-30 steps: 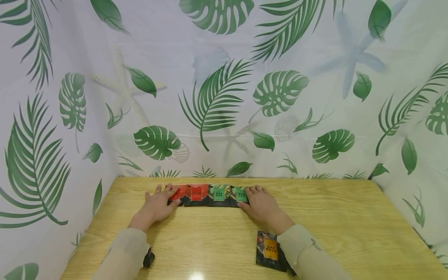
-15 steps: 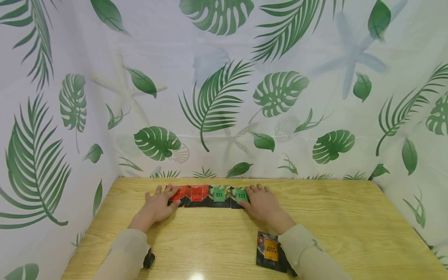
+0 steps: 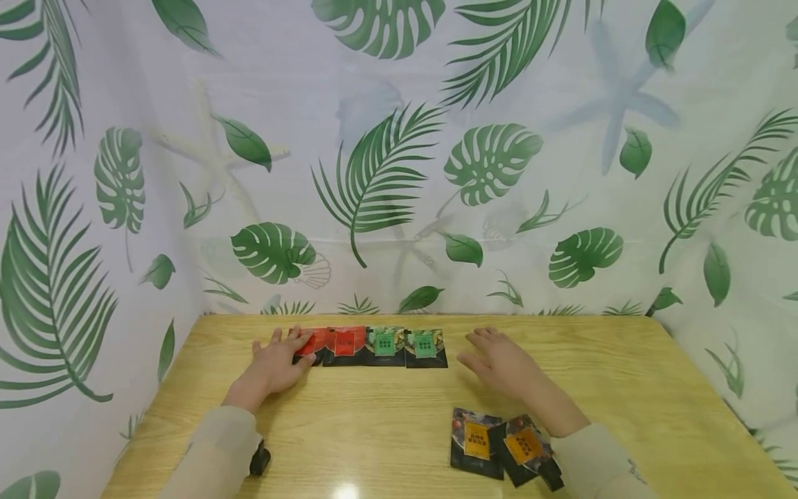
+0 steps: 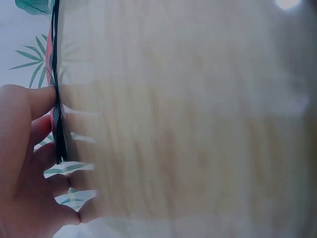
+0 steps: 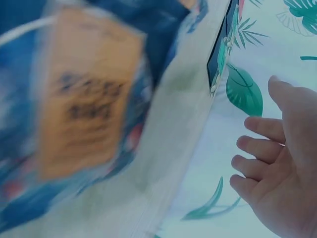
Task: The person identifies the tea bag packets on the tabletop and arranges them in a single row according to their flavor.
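My left hand (image 3: 274,364) rests on the leftmost red-and-black food sachet (image 3: 316,338), fingers spread and fingertips on it. Beside it in a row lie a second red sachet (image 3: 345,344) and two green-labelled sachets (image 3: 384,345) (image 3: 427,348). The row runs along the back of the wooden table, edges meeting or overlapping. My right hand (image 3: 501,364) is apart from the row, just right of the last green sachet, holding nothing, its fingers loosely extended in the right wrist view. In the left wrist view, the left hand's thumb and fingers lie along a sachet's edge (image 4: 58,119).
Near my right forearm lie orange-labelled dark sachets (image 3: 476,443) (image 3: 522,450), with another dark piece (image 3: 551,475) partly under the sleeve. A small black object (image 3: 260,459) shows beside my left cuff. A leaf-printed curtain (image 3: 399,159) stands behind the table (image 3: 374,416).
My right hand has let go of the last green sachet and moved right, uncovering it and more of the orange-labelled sachets. The left hand stays on the red one; the head view shifts slightly.
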Tool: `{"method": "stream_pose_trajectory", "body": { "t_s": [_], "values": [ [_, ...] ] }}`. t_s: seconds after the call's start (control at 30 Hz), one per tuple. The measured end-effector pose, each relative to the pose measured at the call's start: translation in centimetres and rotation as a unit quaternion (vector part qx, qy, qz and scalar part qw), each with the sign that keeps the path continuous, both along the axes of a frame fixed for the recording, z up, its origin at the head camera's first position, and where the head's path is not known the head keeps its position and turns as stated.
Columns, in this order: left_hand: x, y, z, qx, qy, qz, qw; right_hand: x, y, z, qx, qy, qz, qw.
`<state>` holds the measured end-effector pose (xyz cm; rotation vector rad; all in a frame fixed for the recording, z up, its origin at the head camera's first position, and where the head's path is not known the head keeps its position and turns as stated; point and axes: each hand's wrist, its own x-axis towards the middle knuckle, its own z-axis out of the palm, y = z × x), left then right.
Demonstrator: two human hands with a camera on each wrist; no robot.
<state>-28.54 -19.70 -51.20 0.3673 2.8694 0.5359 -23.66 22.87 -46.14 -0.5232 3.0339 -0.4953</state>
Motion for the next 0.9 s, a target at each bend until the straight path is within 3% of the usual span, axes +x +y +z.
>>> {"method": "stream_pose_trajectory", "body": {
  "t_s": [0.2,0.57,0.67,0.8,0.9],
  "values": [
    [0.0,0.0,0.1,-0.004,-0.003,0.001,1.0000,2.7,1.5,0.1,-0.021,0.001,0.022,1.000],
    [-0.4,0.0,1.0,-0.006,-0.007,0.003,1.0000,7.6,2.6,-1.2,-0.032,-0.046,0.057,0.997],
    [-0.3,0.0,0.8,-0.006,-0.010,0.001,0.9999,8.6,2.8,-1.9,-0.034,-0.070,0.066,0.995],
    [-0.2,0.1,0.4,-0.005,-0.012,0.003,0.9999,9.5,2.6,-2.3,-0.027,-0.132,0.053,0.990],
    [-0.1,0.0,0.1,-0.004,-0.013,0.004,0.9999,9.7,2.4,-2.5,-0.021,-0.152,0.045,0.987]
  ]
}}
